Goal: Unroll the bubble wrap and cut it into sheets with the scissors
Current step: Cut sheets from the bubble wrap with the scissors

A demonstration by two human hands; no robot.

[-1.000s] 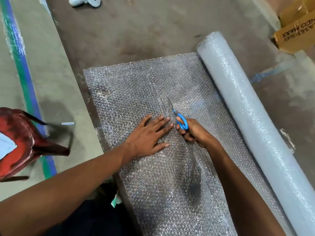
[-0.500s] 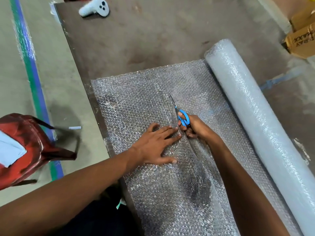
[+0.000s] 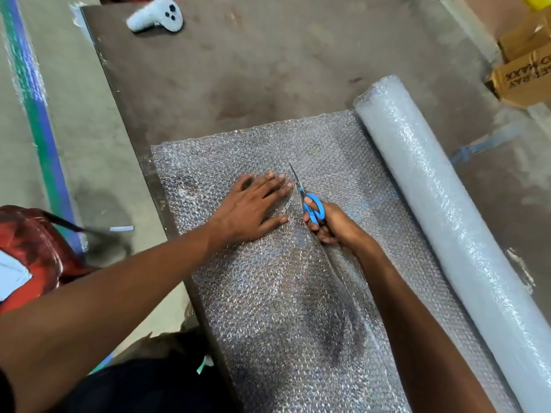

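A stretch of unrolled bubble wrap lies flat on the brown table, joined to the thick bubble wrap roll along its right side. My left hand presses flat on the sheet, fingers straight, just left of the cut line. My right hand grips blue-handled scissors whose blades point away from me into the wrap. A slit runs back from the scissors toward me under my right forearm.
A white handheld controller lies at the table's far left corner. Cardboard boxes stand at the far right. A red chair sits on the floor left of the table, beside a green and blue floor stripe.
Both hands have moved farther along the sheet, away from me. The scissors have advanced and the slit behind them is longer.
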